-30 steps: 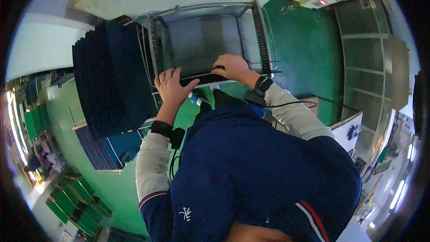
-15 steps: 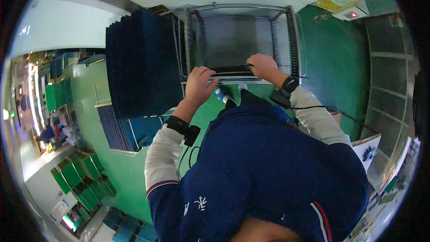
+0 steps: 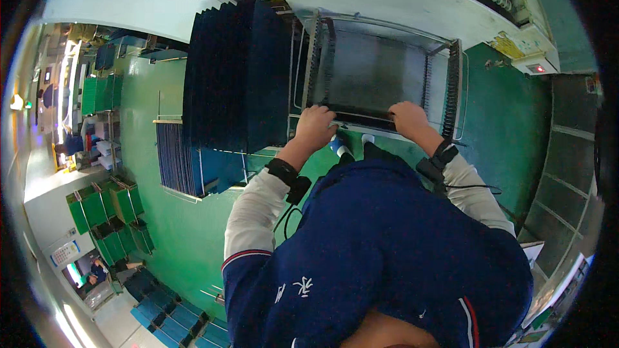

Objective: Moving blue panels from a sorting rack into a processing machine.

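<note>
In front of me is a metal rack (image 3: 454, 84) with slotted, spring-like side rails and a grey flat bottom. Along its near side runs a thin dark panel (image 3: 367, 120), seen nearly edge-on. My left hand (image 3: 314, 125) has its fingers bent over the panel's left end. At the right end, my right hand (image 3: 412, 121) is closed, its fingertips pinched on the edge. The palms hide both ends, and how deep the panel sits in the rack cannot be seen. Black bands with small boxes and cables circle both wrists.
Left of the rack stands a tall stack of dark blue panels (image 3: 238, 77), with a smaller racked row (image 3: 180, 158) below it. A pale machine (image 3: 412, 0) borders the far side. Grey panelled cabinets (image 3: 561, 174) stand right; green bins (image 3: 106, 212) stand far left.
My view has swung, so the rack and stack appear farther right. The left hand's fingers have drawn in from a spread pose onto the panel. The right hand stays closed at its end.
</note>
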{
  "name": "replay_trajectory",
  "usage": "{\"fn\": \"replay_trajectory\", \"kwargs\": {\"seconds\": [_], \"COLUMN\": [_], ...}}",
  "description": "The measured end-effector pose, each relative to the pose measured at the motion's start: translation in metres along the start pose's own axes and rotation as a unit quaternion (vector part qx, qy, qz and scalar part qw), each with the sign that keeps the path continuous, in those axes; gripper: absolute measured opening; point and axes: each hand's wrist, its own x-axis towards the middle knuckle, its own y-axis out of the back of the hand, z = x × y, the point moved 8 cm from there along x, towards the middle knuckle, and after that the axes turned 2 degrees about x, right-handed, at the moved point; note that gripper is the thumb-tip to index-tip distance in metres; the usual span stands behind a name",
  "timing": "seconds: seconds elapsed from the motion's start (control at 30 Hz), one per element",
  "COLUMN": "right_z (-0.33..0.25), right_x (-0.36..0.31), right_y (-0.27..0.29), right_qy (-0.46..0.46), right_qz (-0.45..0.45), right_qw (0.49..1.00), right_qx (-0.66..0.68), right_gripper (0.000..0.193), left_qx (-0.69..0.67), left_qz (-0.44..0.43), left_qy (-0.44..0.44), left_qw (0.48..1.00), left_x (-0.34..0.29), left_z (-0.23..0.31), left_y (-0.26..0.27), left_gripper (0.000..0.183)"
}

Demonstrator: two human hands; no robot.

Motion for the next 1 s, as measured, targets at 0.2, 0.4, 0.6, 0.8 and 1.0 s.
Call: {"fn": "replay_trajectory", "kwargs": {"seconds": [0.2,0.4,0.6,0.8,1.0], "right_z": [0.006,0.006,-0.007,-0.011,0.004], "right_x": [-0.006,0.0,-0.023,-0.013,0.013], "right_y": [0.006,0.009,0.016,0.04,0.032], "right_qy": [-0.005,0.028,0.146,0.158,0.135], "right_qz": [-0.02,0.026,0.122,0.074,0.038], "right_qw": [0.998,0.998,0.981,0.985,0.986], "right_qx": [-0.055,-0.058,-0.025,-0.017,0.088], "right_gripper": [0.014,0.011,0.01,0.01,0.036], "left_qx": [0.095,0.075,0.085,0.044,0.076], "left_qz": [-0.133,-0.177,-0.107,-0.133,-0.111], "left_qy": [-0.014,0.035,0.026,0.036,0.012], "left_qw": [0.986,0.981,0.99,0.989,0.991], "left_x": [0.024,0.038,0.027,0.036,0.045], "left_z": [-0.004,-0.016,-0.011,-0.019,-0.019], "left_y": [-0.027,-0.036,-0.04,-0.052,-0.057], "left_gripper": [0.018,0.014,0.011,0.012,0.014]}}
